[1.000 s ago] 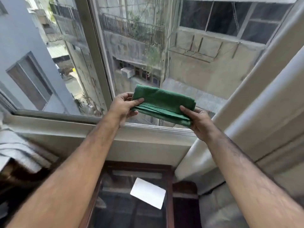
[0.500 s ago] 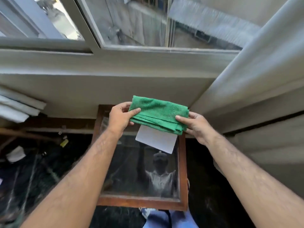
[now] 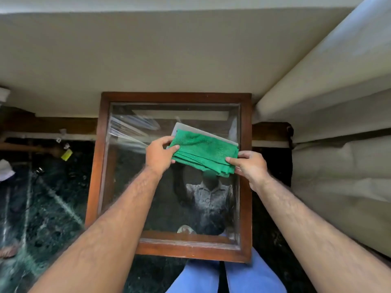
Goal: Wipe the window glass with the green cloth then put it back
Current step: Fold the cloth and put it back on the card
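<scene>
Above the glass-topped table (image 3: 96,187), folded green cloth (image 3: 203,154), left hand (image 3: 157,156), right hand (image 3: 249,168) pinching ends

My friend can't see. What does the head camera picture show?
Two bare hands, left hand and right hand, hold a folded green cloth over a white card on a wooden-framed glass table, below a cream wall.

— What is the folded green cloth (image 3: 204,154) made of?
— Soft, nappy terry, matt, in several layers. Under it lies a flat white sheet (image 3: 179,126), smooth, perhaps paper or plastic.
— And the square table (image 3: 246,187)?
— A reddish-brown wooden frame, lightly glossy, around a clear glass top that reflects like a mirror. The dark floor (image 3: 42,208) looks like polished, veined stone, and the cream wall (image 3: 148,49) is matt.
</scene>
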